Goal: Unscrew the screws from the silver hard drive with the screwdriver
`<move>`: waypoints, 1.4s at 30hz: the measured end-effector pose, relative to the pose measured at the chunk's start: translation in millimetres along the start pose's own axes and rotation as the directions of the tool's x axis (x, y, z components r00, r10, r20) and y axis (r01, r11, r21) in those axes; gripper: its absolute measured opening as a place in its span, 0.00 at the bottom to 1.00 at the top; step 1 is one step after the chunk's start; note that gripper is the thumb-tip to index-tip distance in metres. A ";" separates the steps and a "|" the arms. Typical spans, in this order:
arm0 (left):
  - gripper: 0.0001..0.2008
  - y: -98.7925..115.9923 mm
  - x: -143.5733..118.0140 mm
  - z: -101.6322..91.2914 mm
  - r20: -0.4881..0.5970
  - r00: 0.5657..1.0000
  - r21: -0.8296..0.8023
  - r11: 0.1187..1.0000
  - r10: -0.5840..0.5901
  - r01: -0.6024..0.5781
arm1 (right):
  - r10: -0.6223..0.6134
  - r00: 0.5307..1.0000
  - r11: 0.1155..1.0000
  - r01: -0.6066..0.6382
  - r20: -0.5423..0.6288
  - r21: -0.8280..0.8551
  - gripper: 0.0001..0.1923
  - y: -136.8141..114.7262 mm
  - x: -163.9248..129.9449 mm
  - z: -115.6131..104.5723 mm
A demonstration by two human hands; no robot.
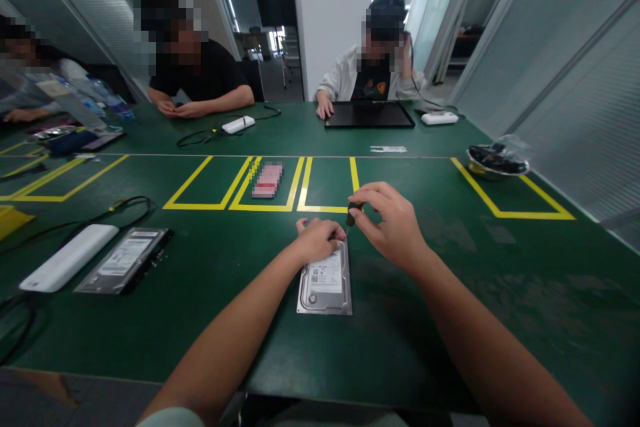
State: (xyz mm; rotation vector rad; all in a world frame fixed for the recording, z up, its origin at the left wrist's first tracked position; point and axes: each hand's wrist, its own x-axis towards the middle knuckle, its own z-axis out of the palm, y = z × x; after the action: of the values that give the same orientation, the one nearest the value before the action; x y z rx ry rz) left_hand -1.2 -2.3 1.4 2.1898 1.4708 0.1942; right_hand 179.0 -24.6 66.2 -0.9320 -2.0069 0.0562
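Observation:
A silver hard drive [327, 280] with a white label lies flat on the green table in front of me. My left hand [320, 240] rests over its far end, fingers bent and pressed on or near the far edge; whether they pinch anything small is hidden. My right hand [390, 220] is closed around the dark handle of a screwdriver [353, 215]. The screwdriver stands nearly upright, its thin shaft pointing down at the drive's far right corner. Whether the tip sits in a screw is too small to tell.
Left of me lie a second hard drive [125, 257] and a white power bank [70, 257] with black cable. A pink object [268, 180] lies inside yellow tape marks. A bowl of dark items [497, 161] stands at right. Across the table sit several people, one touching a black tray [370, 115].

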 end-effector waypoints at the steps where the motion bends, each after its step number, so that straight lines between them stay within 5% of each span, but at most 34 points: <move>1: 0.09 -0.1 -0.1 0.0 -0.001 1.000 0.000 1.000 0.000 0.000 | -0.004 1.000 1.000 0.004 0.013 0.004 0.08 -0.1 0.2 0.0; 34: 0.09 -5.0 2.1 2.2 -0.005 1.000 -0.018 1.000 0.017 -0.017 | -0.002 0.998 0.999 0.000 0.058 0.037 0.10 2.4 0.6 -7.0; 42: 0.08 -2.9 -2.5 3.2 -0.078 0.995 -0.015 0.997 0.068 -0.069 | 0.030 0.997 1.000 -0.030 0.076 -0.002 0.13 3.4 -1.2 -5.1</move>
State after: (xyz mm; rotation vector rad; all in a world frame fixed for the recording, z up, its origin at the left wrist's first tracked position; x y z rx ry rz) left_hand -3.4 -4.7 -2.4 2.2426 1.4299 0.3174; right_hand 185.2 -24.4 67.2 -0.9734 -2.0632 0.1092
